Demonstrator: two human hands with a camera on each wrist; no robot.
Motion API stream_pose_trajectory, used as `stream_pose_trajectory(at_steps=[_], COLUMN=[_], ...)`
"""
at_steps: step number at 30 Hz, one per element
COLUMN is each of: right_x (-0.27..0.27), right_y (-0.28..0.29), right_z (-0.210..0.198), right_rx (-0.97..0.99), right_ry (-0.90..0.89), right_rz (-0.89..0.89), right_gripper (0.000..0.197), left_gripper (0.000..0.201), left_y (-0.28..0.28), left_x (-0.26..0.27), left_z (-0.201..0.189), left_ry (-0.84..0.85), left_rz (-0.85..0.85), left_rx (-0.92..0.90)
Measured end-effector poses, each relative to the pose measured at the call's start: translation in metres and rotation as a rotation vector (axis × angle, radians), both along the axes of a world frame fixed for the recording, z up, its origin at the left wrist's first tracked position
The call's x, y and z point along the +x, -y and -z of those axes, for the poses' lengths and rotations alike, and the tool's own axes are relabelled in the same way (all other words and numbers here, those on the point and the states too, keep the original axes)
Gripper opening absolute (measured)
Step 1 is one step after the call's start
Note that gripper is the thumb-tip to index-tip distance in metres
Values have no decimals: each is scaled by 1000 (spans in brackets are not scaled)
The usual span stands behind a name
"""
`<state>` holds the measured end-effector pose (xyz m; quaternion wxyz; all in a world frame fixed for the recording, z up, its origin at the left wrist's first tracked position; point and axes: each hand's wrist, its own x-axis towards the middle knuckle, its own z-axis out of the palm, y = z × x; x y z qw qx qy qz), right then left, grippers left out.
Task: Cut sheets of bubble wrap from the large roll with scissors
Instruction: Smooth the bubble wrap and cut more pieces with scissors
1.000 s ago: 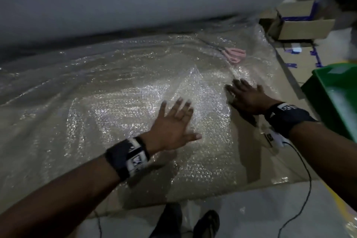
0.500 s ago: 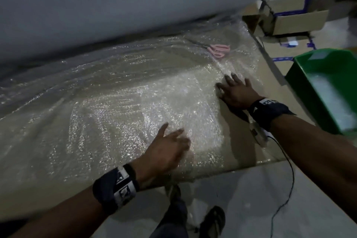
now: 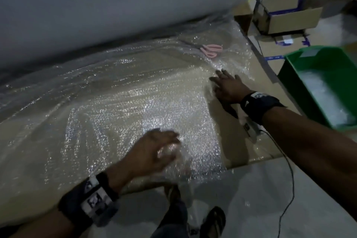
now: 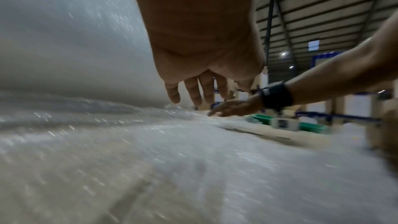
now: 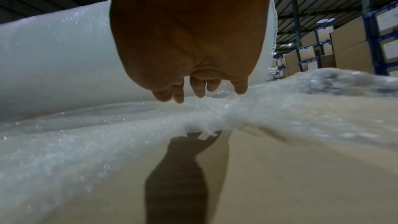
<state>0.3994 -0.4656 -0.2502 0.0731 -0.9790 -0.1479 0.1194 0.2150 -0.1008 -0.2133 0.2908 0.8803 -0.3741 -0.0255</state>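
Observation:
The large white roll [image 3: 96,6] lies across the back. From it, bubble wrap [image 3: 135,102] is spread flat over brown cardboard. Pink scissors [image 3: 211,50] lie on the wrap near the roll's right end, with neither hand touching them. My left hand [image 3: 160,149] is blurred over the wrap's near edge. In the left wrist view its fingers [image 4: 193,93] hang nearly straight and hold nothing. My right hand [image 3: 226,85] rests flat on the wrap's right edge, fingers spread. The right wrist view shows its fingertips [image 5: 200,91] down on the wrap.
A green bin [image 3: 289,75] holding wrap stands to the right. An open cardboard box [image 3: 289,19] sits behind it. My sandalled foot [image 3: 212,220] is on the grey floor by the cardboard's near edge. A black cable [image 3: 287,189] trails from my right wrist.
My left hand has slid back from the middle of the wrap to its near edge, and the raised fold has flattened. My right hand has stayed at the right edge.

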Motion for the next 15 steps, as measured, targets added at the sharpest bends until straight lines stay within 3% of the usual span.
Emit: stream_pose_trajectory(at_steps=[3,5,7,11,15], right_x=[17,35,58,93,130], right_y=[-23,-37,-46,-57,-59], right_z=[-7,2,14,22,19], right_rx=[149,156,80,-104,-176], right_ry=[49,0,-87,-152,-155], right_rz=[-65,-92,-73,-58,-67], right_gripper=[67,65,60,74,77], left_gripper=[44,54,65,94,93], left_y=[-30,-54,-77,-109,-117], left_x=[82,141,195,269,288], left_z=[-28,-27,-11,41,76], left_ry=[-109,-98,-94,-143,-144], left_rz=[-351,-445,-459,-344,-442], left_rx=[75,136,196,474,558])
